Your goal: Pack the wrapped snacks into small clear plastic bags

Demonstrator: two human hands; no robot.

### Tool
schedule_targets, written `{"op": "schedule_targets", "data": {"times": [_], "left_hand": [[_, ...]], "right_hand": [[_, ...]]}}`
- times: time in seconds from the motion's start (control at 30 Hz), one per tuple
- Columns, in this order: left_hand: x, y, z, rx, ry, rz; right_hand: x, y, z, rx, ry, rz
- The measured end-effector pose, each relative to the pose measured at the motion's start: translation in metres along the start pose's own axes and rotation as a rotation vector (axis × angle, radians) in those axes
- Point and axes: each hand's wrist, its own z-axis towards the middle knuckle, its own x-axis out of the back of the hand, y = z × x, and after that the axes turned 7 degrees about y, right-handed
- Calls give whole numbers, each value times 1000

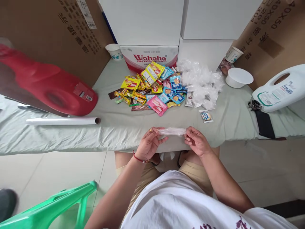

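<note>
Just in front of the table edge, a narrow gathered piece of clear thin plastic (172,131) is stretched level between my two hands. My left hand (149,142) pinches its left end between thumb and finger, the lower fingers partly spread. At the right end, my right hand (197,140) grips it with thumb and curled fingers. Beyond them lies a heap of wrapped snacks (157,105) in yellow, pink, blue and brown packets. Touching the heap's right side is a loose pile of crumpled clear plastic (202,86). One small wrapped snack (206,116) lies apart, nearer my right hand.
On the left are a red jug (52,86) and a white roll (63,121). A Wahaha box (150,57) stands behind the snacks. A white bowl (239,78), white jug (281,89), keys (254,105) and black phone (265,124) are right. A green stool (54,206) stands lower left.
</note>
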Motion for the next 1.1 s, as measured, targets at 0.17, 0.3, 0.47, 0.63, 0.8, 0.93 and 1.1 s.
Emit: {"op": "schedule_targets", "data": {"times": [0.17,0.3,0.47,0.63,0.8,0.93,1.1], "left_hand": [[10,-4,9,-5,114,-32],[15,-1,10,-46,158,-18],[15,-2,8,-57,123,-24],[21,2,7,-150,159,20],[19,17,9,-178,130,117],[9,14,17,-126,-60,339],[3,-1,32,-156,117,396]], "right_hand": [[1,-4,-4,167,89,-292],[1,-7,-2,417,146,-485],[-7,8,14,313,51,-506],[-7,10,25,371,94,-547],[-3,-13,20,425,-142,-745],[-4,-21,17,423,-201,-797],[-1,-16,15,550,-15,-796]]}}
